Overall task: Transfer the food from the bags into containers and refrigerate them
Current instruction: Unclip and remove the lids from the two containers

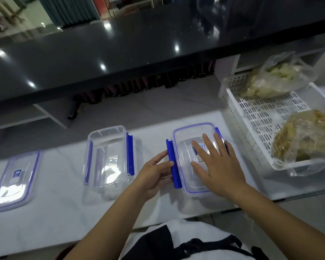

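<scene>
A: Food bags first: two clear plastic bags sit in the white perforated plastic basket point(259, 113), off to the right of the right hand point(217, 167). The bag of darker yellow-brown food point(306, 141) lies nearer that hand and hangs over the basket's near rim; the bag of pale food point(276, 79) sits at the far end, well beyond both hands.

B: And the surface under the hands?

A: A white marble-look worktop point(51, 222). Its near edge runs just in front of the person's body, and bare top shows on the near side of both wrists. A dark glossy counter point(120, 40) overhangs beyond it.

B: What are the hands doing?

A: The right hand lies flat, fingers straight and spread, pressing on the clear rectangular lid with blue seal point(193, 156) that sits on a clear plastic container. The left hand point(154, 171) has its fingers curled at that container's blue clip on the left side point(174, 166), thumb on the clip's edge, gripping it.

B: Anything left of the left hand?

A: Just beside it, an open clear plastic container with blue side clips point(109, 162), a narrow gap between the two boxes. Further left, well apart, a separate clear lid with blue seal point(15, 181) lies flat near the worktop's left end.
</scene>
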Motion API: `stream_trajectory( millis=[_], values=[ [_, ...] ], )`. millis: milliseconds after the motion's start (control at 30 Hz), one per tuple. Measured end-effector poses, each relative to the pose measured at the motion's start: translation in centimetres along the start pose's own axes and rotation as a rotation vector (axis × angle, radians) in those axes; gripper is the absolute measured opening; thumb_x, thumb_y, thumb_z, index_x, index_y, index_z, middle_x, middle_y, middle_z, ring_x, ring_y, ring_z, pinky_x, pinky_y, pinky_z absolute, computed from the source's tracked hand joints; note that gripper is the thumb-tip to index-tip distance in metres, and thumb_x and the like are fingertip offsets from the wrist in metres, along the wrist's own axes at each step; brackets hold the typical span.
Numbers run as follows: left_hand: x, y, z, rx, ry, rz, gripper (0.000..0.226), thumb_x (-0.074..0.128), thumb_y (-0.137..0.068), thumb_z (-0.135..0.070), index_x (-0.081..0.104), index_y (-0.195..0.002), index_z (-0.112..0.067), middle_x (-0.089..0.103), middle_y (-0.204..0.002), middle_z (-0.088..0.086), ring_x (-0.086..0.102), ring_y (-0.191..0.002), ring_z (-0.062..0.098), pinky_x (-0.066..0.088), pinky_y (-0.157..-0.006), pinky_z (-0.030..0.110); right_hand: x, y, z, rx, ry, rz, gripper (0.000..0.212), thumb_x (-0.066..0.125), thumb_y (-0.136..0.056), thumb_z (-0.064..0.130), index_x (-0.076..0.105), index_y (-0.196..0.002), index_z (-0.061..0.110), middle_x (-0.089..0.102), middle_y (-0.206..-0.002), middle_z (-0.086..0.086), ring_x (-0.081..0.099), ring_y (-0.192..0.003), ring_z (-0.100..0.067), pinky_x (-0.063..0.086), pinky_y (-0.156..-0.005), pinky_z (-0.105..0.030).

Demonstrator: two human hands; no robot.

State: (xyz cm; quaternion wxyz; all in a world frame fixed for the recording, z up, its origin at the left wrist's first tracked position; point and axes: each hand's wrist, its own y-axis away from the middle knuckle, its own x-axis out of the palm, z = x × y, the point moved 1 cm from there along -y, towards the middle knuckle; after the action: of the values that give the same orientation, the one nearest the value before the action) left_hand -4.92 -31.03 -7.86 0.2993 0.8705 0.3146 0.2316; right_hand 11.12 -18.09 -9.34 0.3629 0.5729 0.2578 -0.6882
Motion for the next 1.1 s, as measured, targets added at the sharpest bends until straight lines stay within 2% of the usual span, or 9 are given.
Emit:
stream_trajectory(
  millis=[100,200,300,367,400,467,567,700,1100],
  values=[
    [0.4,0.4,0.3,0.154,-0.303,-0.175,0.056,0.060,-0.099,-0.022,0.039,-0.149,-0.038,0.058,-0.143,0.001,0.063,-0.121,0.024,0.056,-0.095,0.041,-0.2,0.1,0.7,0.020,-0.052,0.034,0.079,0.001,-0.086,0.069,0.009,-0.158,0.039,-0.002,-0.168,0.002,-0.017,-0.153,-0.024,-0.004,-0.124,-0.045],
    [1.3,0.9,-0.4,0.489,-0.871,-0.204,0.064,0.050,-0.100,-0.046,0.014,-0.153,-0.048,0.012,-0.166,-0.012,0.016,-0.153,0.015,0.025,-0.119,0.043,-0.6,0.1,1.9,0.045,-0.315,0.057,0.074,0.021,-0.085,0.070,0.022,-0.154,0.044,0.000,-0.168,0.008,-0.018,-0.152,-0.016,-0.006,-0.124,-0.043],
    [2.3,0.1,-0.6,0.653,-1.230,-0.167,0.073,0.030,-0.094,-0.069,0.002,-0.156,-0.042,-0.013,-0.167,-0.010,-0.012,-0.154,0.014,0.003,-0.123,0.040,-2.0,0.2,2.4,0.061,-0.900,-0.005,0.057,0.065,-0.091,0.043,0.040,-0.142,0.049,0.016,-0.163,0.017,0.003,-0.152,-0.002,0.012,-0.123,-0.029],
    [2.7,-0.8,0.2,0.653,-1.410,-0.191,0.083,0.010,-0.085,-0.083,-0.005,-0.156,-0.043,-0.019,-0.166,-0.008,-0.019,-0.153,0.017,-0.002,-0.124,0.042,-2.6,0.3,1.4,0.153,-1.117,-0.085,0.060,0.072,-0.090,0.024,0.044,-0.135,0.053,0.026,-0.158,0.021,0.022,-0.146,0.003,0.028,-0.114,-0.019],
    [2.8,-1.2,0.7,0.653,-1.477,-0.204,0.086,0.001,-0.081,-0.085,-0.005,-0.156,-0.043,-0.018,-0.166,-0.008,-0.018,-0.153,0.018,-0.002,-0.126,0.045,-2.8,0.4,0.7,0.240,-1.172,-0.111,0.061,0.073,-0.089,0.020,0.047,-0.133,0.053,0.034,-0.154,0.020,0.033,-0.142,-0.002,0.038,-0.110,-0.026],
    [2.9,-1.5,1.6,0.681,-1.538,-0.232,0.085,-0.007,-0.082,-0.081,0.000,-0.157,-0.042,-0.011,-0.167,-0.008,-0.014,-0.154,0.017,0.000,-0.125,0.048,-2.5,0.6,-0.8,0.451,-1.300,-0.045,0.060,0.074,-0.088,0.017,0.052,-0.136,0.045,0.050,-0.142,0.012,0.058,-0.123,-0.015,0.056,-0.094,-0.040],
    [2.9,-1.6,1.9,0.716,-1.543,-0.248,0.084,-0.010,-0.084,-0.079,0.004,-0.157,-0.041,-0.006,-0.167,-0.008,-0.010,-0.154,0.016,-0.002,-0.126,0.046,-1.7,0.9,-2.1,0.587,-1.526,0.218,0.053,0.074,-0.087,0.010,0.058,-0.135,0.026,0.070,-0.117,-0.011,0.074,-0.093,-0.031,0.062,-0.075,-0.043],
    [2.7,-1.9,1.9,0.698,-1.515,-0.255,0.082,-0.005,-0.084,-0.081,0.003,-0.156,-0.043,-0.006,-0.167,-0.010,-0.011,-0.154,0.015,-0.004,-0.126,0.043,-1.5,0.9,-2.4,0.565,-1.559,0.245,0.044,0.073,-0.085,0.006,0.065,-0.124,0.023,0.075,-0.100,-0.014,0.074,-0.087,-0.035,0.060,-0.071,-0.041],
    [2.4,-2.5,2.0,0.748,-1.410,-0.273,0.075,0.017,-0.089,-0.079,0.020,-0.155,-0.043,0.009,-0.167,-0.010,0.002,-0.155,0.014,-0.006,-0.122,0.035,-1.3,0.8,-3.6,0.594,-1.656,0.311,0.048,0.074,-0.075,0.009,0.070,-0.121,0.020,0.073,-0.100,-0.020,0.072,-0.086,-0.035,0.059,-0.071,-0.042]
  ],
)
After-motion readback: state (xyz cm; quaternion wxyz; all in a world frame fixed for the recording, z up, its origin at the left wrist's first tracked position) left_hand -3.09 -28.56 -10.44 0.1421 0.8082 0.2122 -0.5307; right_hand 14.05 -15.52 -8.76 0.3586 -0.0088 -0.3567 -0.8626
